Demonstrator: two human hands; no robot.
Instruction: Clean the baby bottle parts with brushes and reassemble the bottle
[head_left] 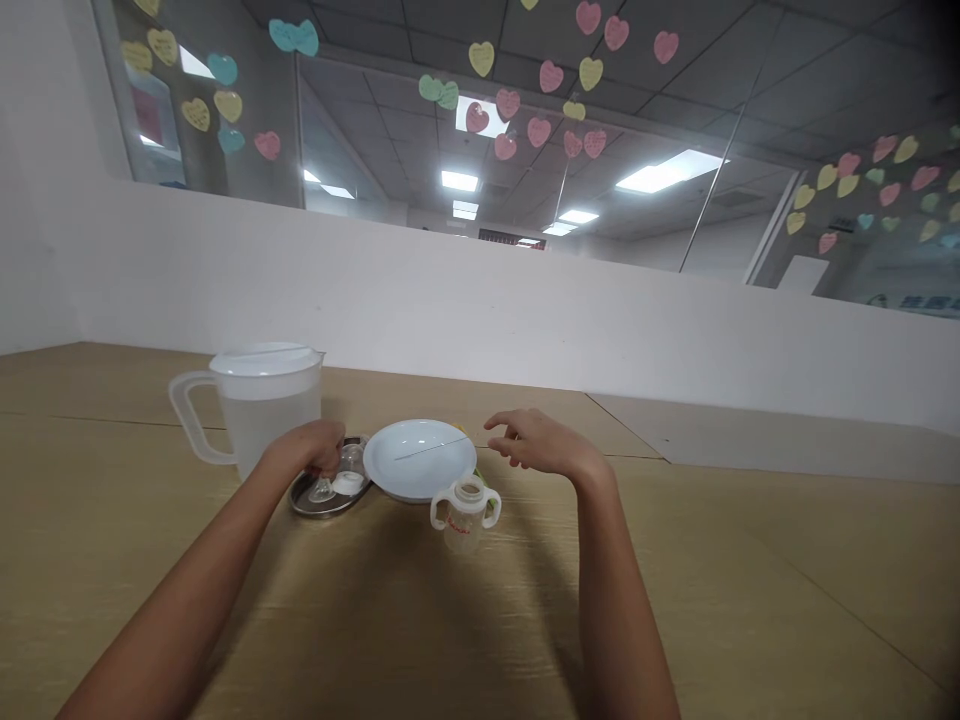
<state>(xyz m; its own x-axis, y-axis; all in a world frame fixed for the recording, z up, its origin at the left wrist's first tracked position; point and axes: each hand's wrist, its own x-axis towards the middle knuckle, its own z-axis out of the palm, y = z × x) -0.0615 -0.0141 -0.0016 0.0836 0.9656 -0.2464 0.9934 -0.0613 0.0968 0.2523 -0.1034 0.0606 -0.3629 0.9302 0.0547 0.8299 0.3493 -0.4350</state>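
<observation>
Left hand: the left hand (311, 447) rests over the far rim of a small metal tray (330, 495); its fingers are curled down around a clear dome-shaped cap (349, 458) that stands in the tray; whether they truly pinch it or only touch it I cannot tell
Right hand: the right hand (541, 442) hovers above the table, just right of the white plate (420, 458); its fingers are loosely spread and bent, grasping nothing
Tray: it lies on the table between the jug and the plate; it holds the clear cap, a white round piece (347, 484) and a clear teat-like piece (322, 490)
Jug: a clear plastic jug (259, 410) with a white lid and a handle to the left stands upright just behind the left hand; it holds water
Plate: round and white, just right of the tray; something thin lies across it, too faint to name
Bottle: a small baby bottle (465, 512) with two white handles stands upright and uncapped, just in front of the plate, between the two forearms
Table: a wooden table (750, 600) runs to a white wall (525, 310)
</observation>
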